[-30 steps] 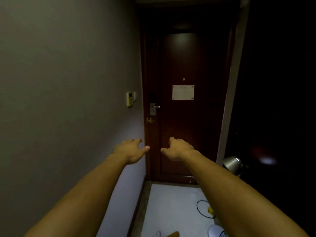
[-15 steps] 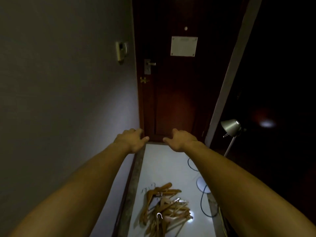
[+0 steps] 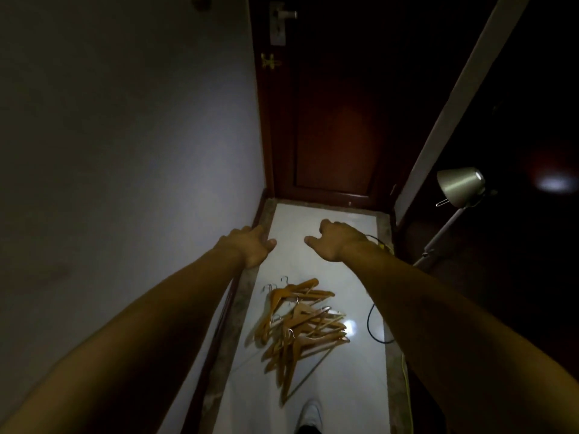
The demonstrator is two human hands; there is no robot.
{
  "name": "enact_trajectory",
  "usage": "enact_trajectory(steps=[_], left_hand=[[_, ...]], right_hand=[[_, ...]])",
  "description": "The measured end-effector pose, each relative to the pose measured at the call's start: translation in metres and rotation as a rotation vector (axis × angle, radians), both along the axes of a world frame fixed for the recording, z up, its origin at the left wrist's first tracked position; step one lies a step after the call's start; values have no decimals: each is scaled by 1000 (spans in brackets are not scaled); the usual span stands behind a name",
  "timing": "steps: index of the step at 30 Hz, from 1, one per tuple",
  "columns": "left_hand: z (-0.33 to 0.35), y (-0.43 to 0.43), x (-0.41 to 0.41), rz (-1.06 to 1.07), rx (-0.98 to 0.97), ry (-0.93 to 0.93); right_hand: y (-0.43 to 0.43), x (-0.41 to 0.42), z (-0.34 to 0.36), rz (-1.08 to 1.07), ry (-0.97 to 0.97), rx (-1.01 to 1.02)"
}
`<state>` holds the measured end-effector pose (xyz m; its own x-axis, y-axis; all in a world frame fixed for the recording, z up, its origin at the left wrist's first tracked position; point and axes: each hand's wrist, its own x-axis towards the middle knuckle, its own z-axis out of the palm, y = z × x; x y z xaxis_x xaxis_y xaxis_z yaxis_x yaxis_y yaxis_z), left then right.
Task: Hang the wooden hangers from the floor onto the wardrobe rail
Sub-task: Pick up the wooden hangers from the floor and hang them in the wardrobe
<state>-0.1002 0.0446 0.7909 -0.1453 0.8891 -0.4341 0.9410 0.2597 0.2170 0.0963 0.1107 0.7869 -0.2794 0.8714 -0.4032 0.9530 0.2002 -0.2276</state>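
Both hands – left hand (image 3: 250, 247), right hand (image 3: 333, 242) – loosely curled, holding nothing; below them wooden hangers (image 3: 297, 327) lie tangled – likely stiff, light; grip near hooks

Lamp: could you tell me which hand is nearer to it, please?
Right. The right hand is left of the lamp; the left hand is farther left.

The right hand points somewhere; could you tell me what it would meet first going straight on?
Likely the door, near its foot: the right hand points forward past the hangers, with floor between. Depth is unclear.
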Motion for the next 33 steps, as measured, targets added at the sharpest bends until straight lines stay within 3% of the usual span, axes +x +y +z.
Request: enact_trajectory(steps=[5,27,33], left_hand=[[-47,13,17,116,-75,-82],[-222,43,34,138,-414,-300],[-287,40,22,189,-517,-325]], right_hand=[[26,23,-45,9,-5,-79],[26,61,-210,-34,43,-407],[31,48,-265,-102,-71,-510]])
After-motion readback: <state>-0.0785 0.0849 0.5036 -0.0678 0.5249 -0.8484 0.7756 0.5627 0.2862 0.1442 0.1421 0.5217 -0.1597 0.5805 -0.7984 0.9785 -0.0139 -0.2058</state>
